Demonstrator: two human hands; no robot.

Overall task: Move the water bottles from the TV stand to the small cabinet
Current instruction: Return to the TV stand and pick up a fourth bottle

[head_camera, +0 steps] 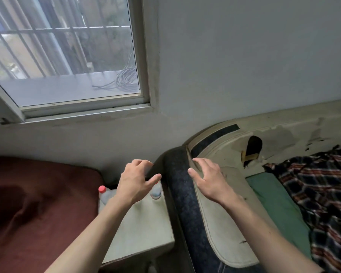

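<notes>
Two bottles already stand upright on the small cabinet (138, 229), a pale box wedged between a maroon cushion (34, 203) and the bed's dark padded edge (182, 203). Both stand at the cabinet's far end: the red-capped bottle (103, 194) at its far left corner, the second bottle (156, 191) at its far right corner, cap hidden behind the thumb. Above the cabinet's far end the left hand (136, 182) hovers with fingers spread and loosely bent, gripping nothing; the second bottle lies just beneath its thumb, long axis vertical. Off the cabinet's right side, over the bed frame, the right hand (207, 180) is likewise spread and empty. Judging by this, the left hand is the nearer to both bottles.
</notes>
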